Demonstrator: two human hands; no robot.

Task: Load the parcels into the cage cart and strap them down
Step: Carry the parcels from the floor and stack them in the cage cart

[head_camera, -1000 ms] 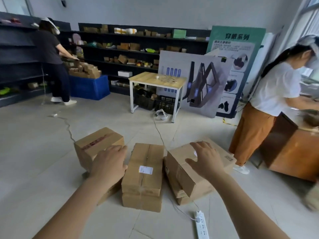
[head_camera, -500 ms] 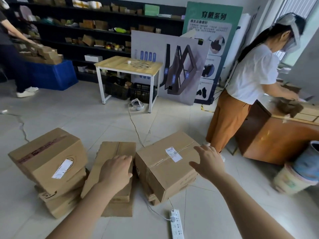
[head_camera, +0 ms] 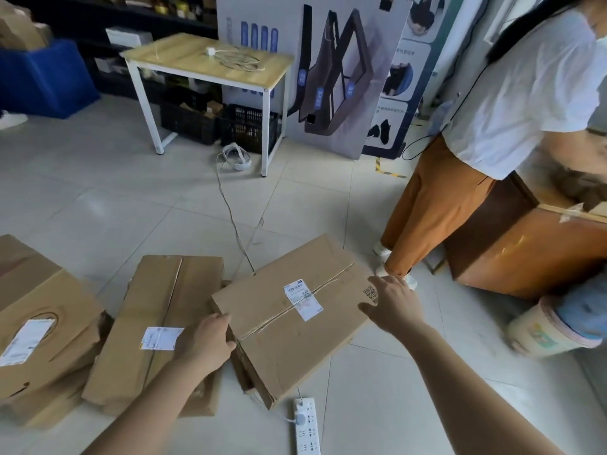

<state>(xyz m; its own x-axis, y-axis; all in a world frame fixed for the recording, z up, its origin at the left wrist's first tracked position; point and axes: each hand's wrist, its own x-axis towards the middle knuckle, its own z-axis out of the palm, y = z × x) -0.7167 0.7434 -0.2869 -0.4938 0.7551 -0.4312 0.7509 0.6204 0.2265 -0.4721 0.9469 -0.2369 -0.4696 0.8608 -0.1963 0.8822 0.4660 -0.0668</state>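
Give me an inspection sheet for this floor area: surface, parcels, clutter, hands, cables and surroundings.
Surface: pale tiled floor, bare between items.
Job's things: three cardboard parcels, right parcel, middle parcel, left parcel; cage cart and strap, nothing seen.
Clutter: bucket at right.
Hands: left hand at the right parcel's near-left edge, right hand at its far-right edge, fingers open.
Cables: power strip near the right parcel; thin cable crossing the floor.
Surroundings: small table; bystander close by.

wooden table [head_camera: 184,59], power strip [head_camera: 307,426], bucket [head_camera: 545,331]
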